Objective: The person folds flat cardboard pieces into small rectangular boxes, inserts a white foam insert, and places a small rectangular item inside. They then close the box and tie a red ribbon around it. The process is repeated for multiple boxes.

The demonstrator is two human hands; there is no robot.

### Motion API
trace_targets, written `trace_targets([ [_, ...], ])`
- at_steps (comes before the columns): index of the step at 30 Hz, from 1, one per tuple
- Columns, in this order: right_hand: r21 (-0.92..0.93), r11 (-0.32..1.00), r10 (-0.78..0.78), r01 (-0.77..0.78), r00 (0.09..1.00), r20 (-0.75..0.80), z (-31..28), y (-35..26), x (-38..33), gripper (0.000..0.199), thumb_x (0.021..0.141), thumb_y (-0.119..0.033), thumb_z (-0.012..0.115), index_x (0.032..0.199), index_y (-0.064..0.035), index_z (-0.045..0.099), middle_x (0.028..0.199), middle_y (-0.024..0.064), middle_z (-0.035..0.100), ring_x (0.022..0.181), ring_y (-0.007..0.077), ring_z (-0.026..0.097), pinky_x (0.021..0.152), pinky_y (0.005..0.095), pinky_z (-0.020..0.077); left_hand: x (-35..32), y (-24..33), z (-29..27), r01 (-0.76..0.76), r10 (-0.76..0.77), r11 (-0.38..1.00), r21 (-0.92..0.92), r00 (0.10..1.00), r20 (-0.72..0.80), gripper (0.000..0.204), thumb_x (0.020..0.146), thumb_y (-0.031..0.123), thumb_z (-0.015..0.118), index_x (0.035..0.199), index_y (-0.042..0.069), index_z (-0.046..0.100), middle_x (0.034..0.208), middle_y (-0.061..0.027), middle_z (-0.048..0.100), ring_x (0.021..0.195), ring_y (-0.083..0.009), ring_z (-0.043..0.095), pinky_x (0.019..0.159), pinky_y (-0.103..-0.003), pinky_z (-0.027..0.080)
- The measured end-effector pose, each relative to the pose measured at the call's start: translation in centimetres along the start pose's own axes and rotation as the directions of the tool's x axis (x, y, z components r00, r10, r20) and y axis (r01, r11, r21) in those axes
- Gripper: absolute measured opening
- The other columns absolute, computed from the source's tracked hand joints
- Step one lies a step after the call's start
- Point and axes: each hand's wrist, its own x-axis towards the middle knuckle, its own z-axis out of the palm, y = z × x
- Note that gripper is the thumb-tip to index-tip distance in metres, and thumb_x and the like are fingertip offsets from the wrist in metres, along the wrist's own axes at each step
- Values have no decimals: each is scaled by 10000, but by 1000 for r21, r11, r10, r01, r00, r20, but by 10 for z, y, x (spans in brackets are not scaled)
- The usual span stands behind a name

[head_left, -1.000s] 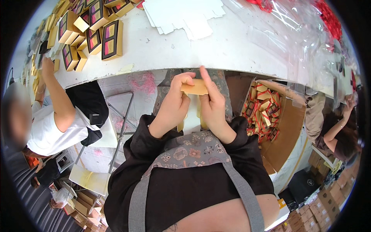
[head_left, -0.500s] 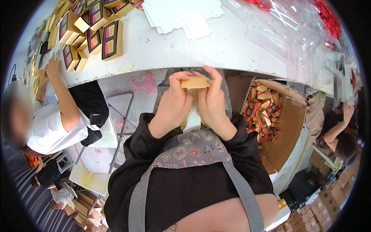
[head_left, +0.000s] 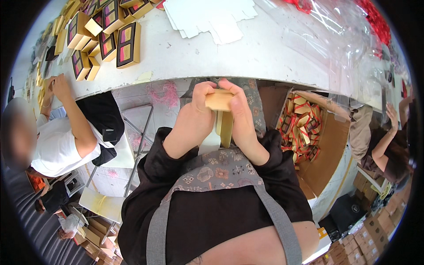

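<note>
Gold card piece point(head_left: 219, 100): held up over the lap, between the two hands and just short of the desk point(head_left: 291, 62) edge as seen from above. Short gold face on top, longer gold and white parts hanging below it. Bit blurry, so can't tell if it's fully squared up.
Left hand point(head_left: 193, 121): curled round the left end, fingers bent over the far side, so yeah, gripping it.
Right hand point(head_left: 244, 120): gripping the right end, thumb pressed near the corner, fingers mostly out of sight behind.
Step in hand: looks like folding or shaping that end, pretty much a two-handed job imo.
Next move: I'd say it calls for one hand steadying the piece while the other presses the fold even, without creasing the thin card.
Desk stuff: windowed gold boxes point(head_left: 126, 45) piled at the left, white card sheets point(head_left: 212, 17) stacked at the far side, clear plastic point(head_left: 327, 42) off to the right.
Cardboard carton point(head_left: 329, 152): beside the lap on the right, holding gold boxes with red ribbon point(head_left: 304, 128).
</note>
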Motion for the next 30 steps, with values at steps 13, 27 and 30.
trace_targets([
  [13,-479,877,179,-32,948,265,-21,-34,7,460,962,-137,436,1387,-7,317,1212,264,531,1117,376,542,921,387,433,4,3,-42,4,45,963,-271,984,172,330,934,120,483,1252,29,484,1104,-104,571,1014,-196,558,862,-298,438],
  [27,-279,946,-138,167,983,122,-8,2,-10,468,988,-115,374,1433,6,295,1202,120,524,1038,178,497,935,261,373,2,-1,-27,87,-9,861,-502,988,155,281,944,66,355,1196,1,458,1138,-109,489,1062,-202,491,943,-292,373],
  [30,-357,919,-130,169,983,132,-8,3,-10,472,998,-163,381,1429,12,297,1261,147,507,1090,195,490,984,289,347,4,-5,-26,22,45,903,-429,988,145,308,924,69,365,1196,-1,491,1171,-114,485,1105,-221,475,966,-314,360],
])
